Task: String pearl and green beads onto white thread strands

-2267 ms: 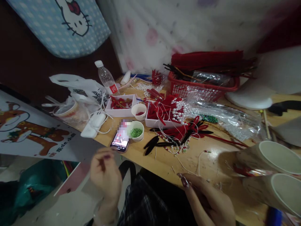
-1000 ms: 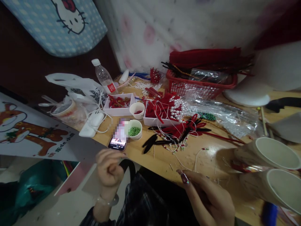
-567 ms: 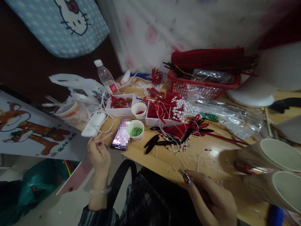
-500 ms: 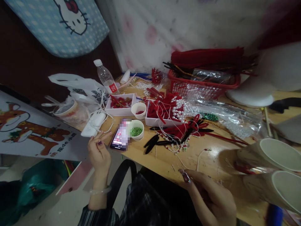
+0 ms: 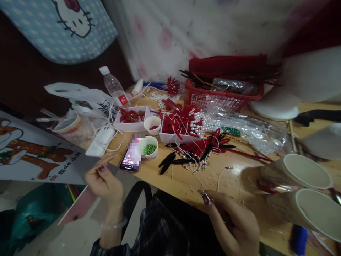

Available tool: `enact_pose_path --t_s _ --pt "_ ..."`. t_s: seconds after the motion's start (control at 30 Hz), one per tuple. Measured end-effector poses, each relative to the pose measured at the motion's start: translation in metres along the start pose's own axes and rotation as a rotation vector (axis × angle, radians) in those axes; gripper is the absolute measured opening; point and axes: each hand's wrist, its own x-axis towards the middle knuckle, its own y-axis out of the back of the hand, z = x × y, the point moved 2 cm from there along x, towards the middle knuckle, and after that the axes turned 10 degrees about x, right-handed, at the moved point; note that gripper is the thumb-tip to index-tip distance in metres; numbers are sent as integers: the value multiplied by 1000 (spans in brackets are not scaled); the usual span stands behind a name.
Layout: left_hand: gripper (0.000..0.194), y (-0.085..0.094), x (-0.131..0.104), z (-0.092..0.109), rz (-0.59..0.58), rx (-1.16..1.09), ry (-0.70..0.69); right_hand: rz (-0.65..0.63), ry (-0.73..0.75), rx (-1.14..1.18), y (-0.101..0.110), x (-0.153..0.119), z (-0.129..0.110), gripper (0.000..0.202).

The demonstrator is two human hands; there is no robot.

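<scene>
My left hand (image 5: 105, 183) is raised beyond the table's front edge, left of a phone (image 5: 130, 158) with a lit screen. Its thumb presses against the side of the fingers, and whatever lies between them is too small to see. Over the front edge, my right hand (image 5: 231, 222) pinches thumb and forefinger together. What it grips, if anything, I cannot make out. A paper cup of green beads (image 5: 150, 149) stands against the phone. Beyond my right hand lie red and black fuzzy loops (image 5: 205, 147) with beaded strings, and a white cord (image 5: 220, 176) ending in small beads.
Behind are a cup of dark red beads (image 5: 152, 126), two white boxes (image 5: 133, 125) (image 5: 177, 138) of red pieces, a bottle (image 5: 114, 87) and a red basket (image 5: 221, 99). Two large paper cups (image 5: 277, 170) (image 5: 285, 209) flank my right hand. A white power strip (image 5: 98, 142) lies left.
My left hand has drawn away to the left from the phone and turned slightly. My right hand keeps its pinch in nearly the same place. The whole view has shifted a little.
</scene>
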Motion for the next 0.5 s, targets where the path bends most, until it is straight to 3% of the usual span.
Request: enact_pose_path --t_s 0.07,0.13,0.23,0.3,0.33,0.43,0.5 --pt "28 4 -9 11 52 -64 66 -11 7 15 0 0 0 17" --pt "33 6 -23 24 30 -157 142 -26 13 21 0 0 0 17" --pt "40 1 -49 55 -143 -321 288 -52 20 17 -1 0 -2 16" --pt "45 -4 -64 79 -305 -449 464 -95 31 22 -2 2 -5 16" --pt "48 -8 -70 91 -400 -547 635 -117 45 20 -2 4 -8 15" --pt "52 -16 -85 121 -648 -897 1390 -160 101 10 -6 9 -17 13" --pt "50 -17 -90 136 -739 -1008 1733 -164 120 22 -9 12 -22 14"
